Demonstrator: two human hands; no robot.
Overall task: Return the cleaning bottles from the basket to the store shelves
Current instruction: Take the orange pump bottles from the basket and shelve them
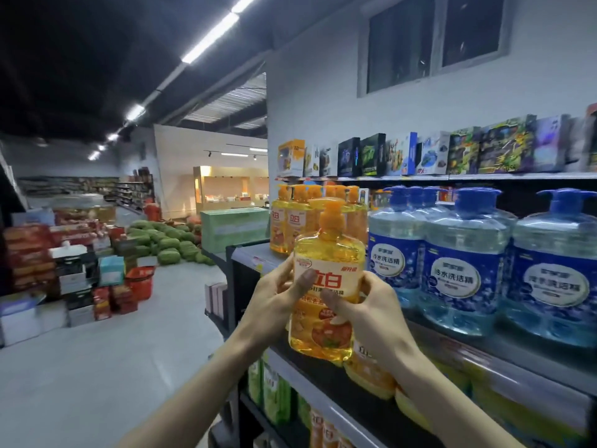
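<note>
Grip: left hand (pixel 280 287) and right hand (pixel 368 307) clasp the orange bottle (pixel 326 286).
Placement: set it upright beside the orange row (pixel 300 221); the shelf (pixel 255 255) gap there is probably hidden.

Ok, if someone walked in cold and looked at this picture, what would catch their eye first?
First the orange bottle in the middle, gripped by the left hand and right hand in front of the shelf. Then the big blue bottles lined up on that shelf to its right, with more orange bottles behind it. Far left on the floor lies a heap of watermelons.
</note>
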